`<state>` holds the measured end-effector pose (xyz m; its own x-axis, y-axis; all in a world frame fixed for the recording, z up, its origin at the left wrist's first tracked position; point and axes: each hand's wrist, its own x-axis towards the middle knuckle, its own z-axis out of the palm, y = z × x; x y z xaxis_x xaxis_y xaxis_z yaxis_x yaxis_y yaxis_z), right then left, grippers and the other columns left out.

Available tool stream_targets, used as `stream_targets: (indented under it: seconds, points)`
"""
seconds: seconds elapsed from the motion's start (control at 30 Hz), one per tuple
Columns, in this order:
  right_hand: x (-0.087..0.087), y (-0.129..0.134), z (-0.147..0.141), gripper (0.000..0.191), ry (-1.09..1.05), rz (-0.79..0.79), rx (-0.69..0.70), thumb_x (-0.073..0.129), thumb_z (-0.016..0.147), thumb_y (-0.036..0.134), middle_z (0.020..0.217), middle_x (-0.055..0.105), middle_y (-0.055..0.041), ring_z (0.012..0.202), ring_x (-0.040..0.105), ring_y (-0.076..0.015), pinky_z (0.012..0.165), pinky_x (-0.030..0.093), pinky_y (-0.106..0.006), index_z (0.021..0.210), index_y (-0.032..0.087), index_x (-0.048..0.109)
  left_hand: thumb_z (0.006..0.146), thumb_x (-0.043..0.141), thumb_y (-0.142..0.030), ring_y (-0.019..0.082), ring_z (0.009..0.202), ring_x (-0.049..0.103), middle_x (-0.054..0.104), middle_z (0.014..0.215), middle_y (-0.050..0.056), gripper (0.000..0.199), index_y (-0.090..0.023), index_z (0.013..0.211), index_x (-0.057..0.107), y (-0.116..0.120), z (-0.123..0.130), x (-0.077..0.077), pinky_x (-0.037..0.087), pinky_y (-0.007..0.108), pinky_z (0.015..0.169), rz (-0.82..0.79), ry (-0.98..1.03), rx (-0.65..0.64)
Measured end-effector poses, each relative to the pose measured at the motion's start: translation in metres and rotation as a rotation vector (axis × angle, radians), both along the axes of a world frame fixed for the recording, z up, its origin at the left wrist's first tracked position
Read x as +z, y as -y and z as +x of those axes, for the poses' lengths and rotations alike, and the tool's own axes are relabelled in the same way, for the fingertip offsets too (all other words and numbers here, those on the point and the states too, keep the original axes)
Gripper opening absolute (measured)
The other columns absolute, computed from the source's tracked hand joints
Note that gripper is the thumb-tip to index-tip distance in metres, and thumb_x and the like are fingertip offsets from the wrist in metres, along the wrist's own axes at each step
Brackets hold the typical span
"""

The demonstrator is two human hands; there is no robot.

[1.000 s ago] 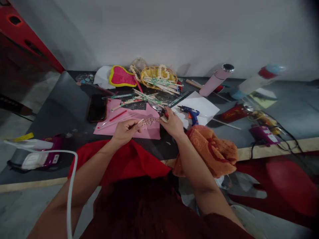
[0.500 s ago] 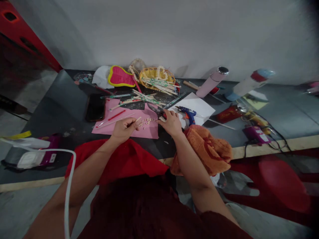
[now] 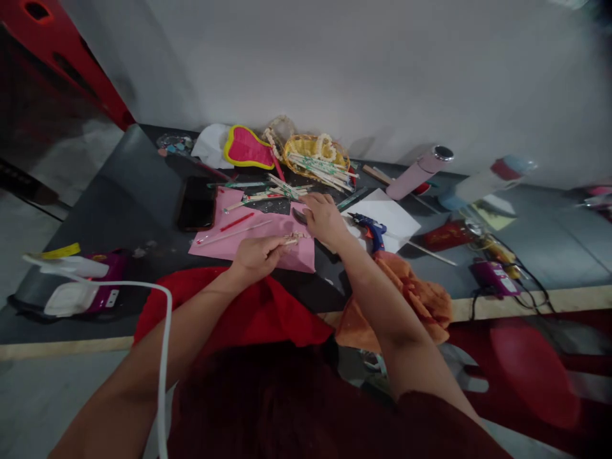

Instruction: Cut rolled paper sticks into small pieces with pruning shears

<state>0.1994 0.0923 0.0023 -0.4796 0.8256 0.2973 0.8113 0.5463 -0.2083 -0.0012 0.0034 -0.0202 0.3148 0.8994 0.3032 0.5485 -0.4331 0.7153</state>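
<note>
My left hand (image 3: 258,256) is closed in a pinch on a short pale wooden stick (image 3: 291,242), whose tip points right over the pink sheet (image 3: 268,231). Small cut wooden pieces (image 3: 300,236) lie just past that tip. My right hand (image 3: 324,222) curls around what look like pruning shears; only a dark curved metal part (image 3: 299,217) shows beside its fingers, and the handles are hidden under the palm. Beyond its fingertips several wooden sticks with green-printed wrappers (image 3: 284,186) lie crossed. A red stick (image 3: 237,222) rests on the pink sheet.
A phone (image 3: 197,204) lies left of the sheet. Behind are a yellow basket (image 3: 292,145) with sticks and a pink-and-yellow piece (image 3: 246,148). To the right are a blue glue gun (image 3: 370,228), white paper (image 3: 394,213), a pink flask (image 3: 421,172) and an orange cloth (image 3: 421,296).
My left hand has moved right with the stick, over the small pieces. My right hand has shifted forward, toward the sticks, and the dark metal part has moved with it. The view has swung slightly left.
</note>
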Motion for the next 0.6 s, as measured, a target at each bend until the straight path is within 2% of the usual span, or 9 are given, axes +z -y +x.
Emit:
stream_targets:
  seconds: [0.13,0.27,0.4,0.5,0.6]
  points:
    - [-0.008,-0.060,-0.026,0.042,0.085,-0.071,-0.034,0.040,0.085,0.010,0.125,0.058,-0.0159,0.120,0.049,-0.0242,0.104,0.035,-0.040,0.126,0.006,0.053,0.091,0.049,-0.032,0.016,0.085,0.070,0.075,0.101,0.004,0.026,-0.026,0.106,0.069,-0.001,-0.002,-0.007,0.049,0.024,0.071,0.090,-0.002,-0.007]
    - [-0.020,-0.102,-0.041,0.046,0.213,-0.113,-0.104,0.041,0.081,0.003,0.123,0.058,-0.0190,0.117,0.051,-0.0256,0.101,0.037,-0.040,0.126,0.004,0.052,0.091,0.049,-0.032,0.017,0.082,0.070,0.075,0.099,0.005,0.027,-0.025,0.107,0.069,-0.002,-0.005,-0.011,0.049,0.025,0.069,0.143,-0.018,0.004]
    - [-0.023,-0.124,-0.049,0.047,0.244,-0.104,-0.171,0.037,0.081,0.000,0.125,0.055,-0.0216,0.115,0.051,-0.0279,0.100,0.038,-0.042,0.126,0.002,0.051,0.090,0.052,-0.030,0.015,0.075,0.069,0.076,0.091,0.004,0.025,-0.024,0.107,0.069,-0.004,-0.005,-0.014,0.048,0.023,0.065,0.186,-0.020,0.017]
    - [-0.024,-0.135,-0.054,0.045,0.268,-0.116,-0.205,0.034,0.085,0.004,0.125,0.055,-0.0171,0.109,0.055,-0.0261,0.092,0.043,-0.039,0.125,0.011,0.054,0.089,0.053,-0.027,0.013,0.072,0.069,0.075,0.086,0.003,0.024,-0.024,0.106,0.069,-0.005,-0.004,-0.018,0.049,0.021,0.064,0.276,-0.002,0.040]
    - [-0.027,-0.145,-0.058,0.039,0.320,-0.141,-0.228,0.036,0.088,0.011,0.120,0.059,-0.0137,0.106,0.057,-0.0247,0.088,0.045,-0.035,0.118,0.017,0.061,0.088,0.053,-0.023,0.011,0.072,0.069,0.075,0.085,0.002,0.024,-0.023,0.106,0.068,-0.005,-0.004,-0.021,0.050,0.020,0.064,0.348,0.027,0.045]
